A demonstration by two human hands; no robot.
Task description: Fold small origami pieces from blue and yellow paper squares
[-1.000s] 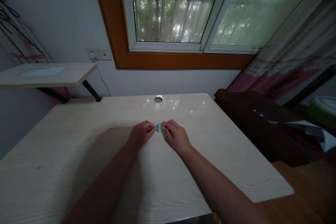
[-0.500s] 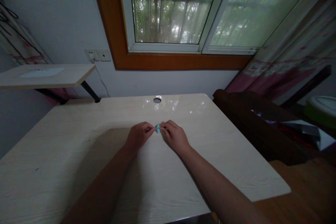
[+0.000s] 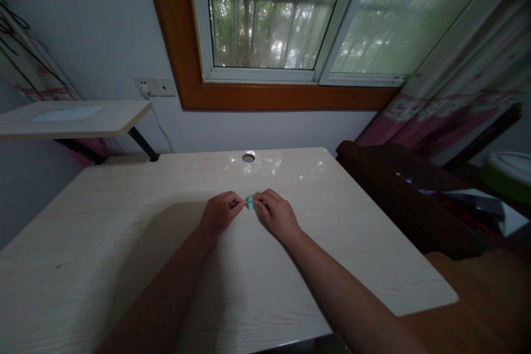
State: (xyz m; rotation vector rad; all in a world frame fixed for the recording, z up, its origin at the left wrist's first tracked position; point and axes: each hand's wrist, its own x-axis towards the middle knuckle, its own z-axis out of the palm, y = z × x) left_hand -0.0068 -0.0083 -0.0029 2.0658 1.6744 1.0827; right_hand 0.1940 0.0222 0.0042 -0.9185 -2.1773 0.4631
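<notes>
Between my fingertips, over the middle of the pale wooden desk (image 3: 178, 265), is a small light-blue piece (image 3: 250, 202). It looks folded or bow-shaped, but is too small to name surely. My left hand (image 3: 219, 212) pinches its left side between thumb and forefinger, the other fingers curled in. From the right, my right hand (image 3: 279, 214) pinches the opposite side in the same way. Both hands rest on or just above the desktop, close together. The fingertips hide the ends of the piece.
A raised shelf (image 3: 124, 121) on black legs stands at the desk's back left, with a paper sheet (image 3: 66, 114) on it. A round cable hole (image 3: 248, 158) lies near the back edge. Right of the desk is dark brown furniture (image 3: 385, 188) with papers on it.
Both hands keep their pinch on the light-blue piece and stay nearly in place. The whole view has shifted very slightly.
</notes>
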